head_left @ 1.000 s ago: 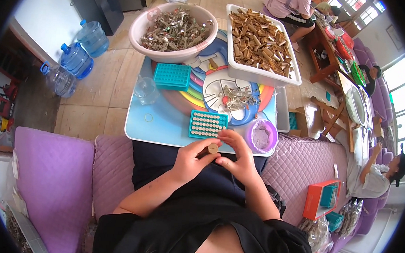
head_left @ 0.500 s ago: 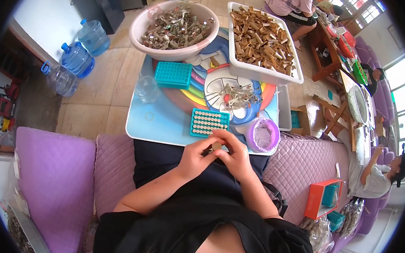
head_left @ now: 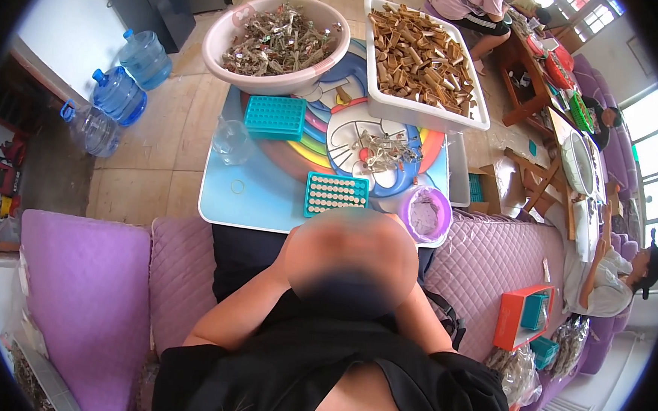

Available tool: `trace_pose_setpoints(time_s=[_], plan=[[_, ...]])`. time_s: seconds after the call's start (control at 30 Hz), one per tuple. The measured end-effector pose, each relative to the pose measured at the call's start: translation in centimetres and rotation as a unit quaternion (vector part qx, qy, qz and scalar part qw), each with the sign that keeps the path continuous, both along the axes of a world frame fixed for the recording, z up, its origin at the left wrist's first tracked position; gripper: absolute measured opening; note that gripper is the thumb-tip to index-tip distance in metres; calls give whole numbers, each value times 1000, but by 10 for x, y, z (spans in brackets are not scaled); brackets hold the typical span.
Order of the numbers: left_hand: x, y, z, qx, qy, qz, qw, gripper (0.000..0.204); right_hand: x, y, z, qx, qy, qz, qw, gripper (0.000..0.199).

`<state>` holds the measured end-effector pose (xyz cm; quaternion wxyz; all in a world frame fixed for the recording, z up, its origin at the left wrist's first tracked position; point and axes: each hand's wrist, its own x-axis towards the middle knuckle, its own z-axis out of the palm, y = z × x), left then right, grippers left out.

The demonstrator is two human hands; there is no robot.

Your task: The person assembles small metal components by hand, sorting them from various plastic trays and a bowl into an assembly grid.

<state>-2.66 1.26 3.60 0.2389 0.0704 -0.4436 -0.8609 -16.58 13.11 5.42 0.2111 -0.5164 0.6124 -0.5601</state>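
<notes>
- Both hands sit under a blurred patch at the near edge of the low table [head_left: 269, 205], so how far either is open, and what either holds, cannot be told.
- The person's bare forearms run up from the lower edge and meet at that patch, over a dark lap.
- Nearest the patch, touching the table's near edge, lies a teal tray [head_left: 336, 193] with rows of small round pieces set in its holes.
- Just beside it, at the near right corner, stands a small purple bowl [head_left: 424, 213] with pale contents.
- At the table's middle lies a loose pile of small metal parts [head_left: 384, 148].
- A second teal tray [head_left: 275, 116] lies toward the far left, with a clear cup [head_left: 233, 141] near it by the left edge.
- At the far edge rest a pink basin [head_left: 279, 40] of greyish scraps and a white tub [head_left: 421, 57] of brown pieces.
- Blue water jugs [head_left: 117, 94] stand on the floor, well apart to the left.
</notes>
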Motion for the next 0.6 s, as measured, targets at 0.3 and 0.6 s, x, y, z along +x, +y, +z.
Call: trace_pose_setpoints(time_s=[0.3,0.6], plan=[[2,5,15,-384,-66,61,919,25,18,-3,18,42,-77,83,993,35],[-3,22,3,-410,-122,138,893,25,28,-5,9,32,-21,-22,999,34]])
